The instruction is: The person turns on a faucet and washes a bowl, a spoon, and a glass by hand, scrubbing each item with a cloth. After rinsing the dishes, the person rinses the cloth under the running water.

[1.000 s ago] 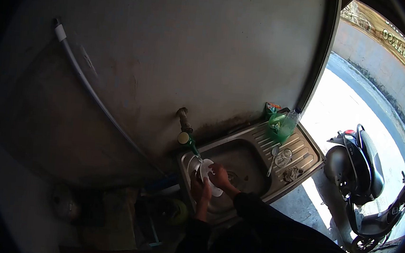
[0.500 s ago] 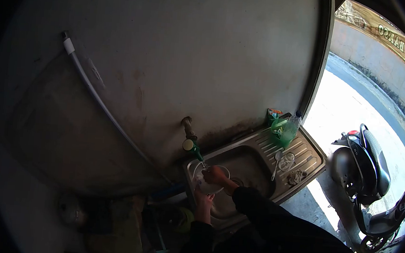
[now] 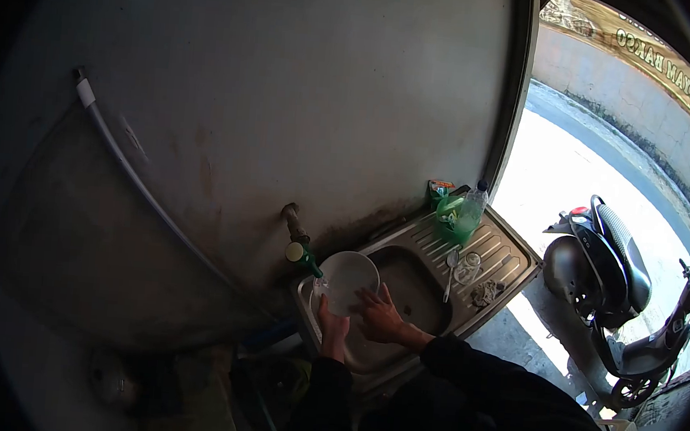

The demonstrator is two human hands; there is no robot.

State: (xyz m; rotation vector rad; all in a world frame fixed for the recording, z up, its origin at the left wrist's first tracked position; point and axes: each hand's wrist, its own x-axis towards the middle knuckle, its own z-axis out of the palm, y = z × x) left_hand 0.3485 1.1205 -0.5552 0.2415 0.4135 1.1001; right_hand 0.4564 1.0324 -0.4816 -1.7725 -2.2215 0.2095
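Observation:
Under the green tap (image 3: pixel 304 256), a round white bowl (image 3: pixel 350 271) is tilted over the left part of the steel sink (image 3: pixel 428 291). My left hand (image 3: pixel 333 329) grips the bowl at its lower left edge, thumb up along the side. Water from the spout reaches the bowl's left side. My right hand (image 3: pixel 382 316) is at the bowl's lower right, its fingers spread and touching the inner face. Some of the fingertips are hard to make out in the dim light.
On the drainboard are a spoon (image 3: pixel 450 274), a clear glass or cup (image 3: pixel 468 267), a crumpled scouring pad (image 3: pixel 486 292), a green plastic bag (image 3: pixel 451 225) and a clear bottle (image 3: pixel 474 205). A grey pipe (image 3: pixel 148 192) runs along the wall. Outside stands a scooter (image 3: pixel 613 261).
The bowl has been raised and tipped so its inside shows. My right hand has moved from beneath the spout to the bowl's right side, with fingers spreading. The view has shifted slightly right.

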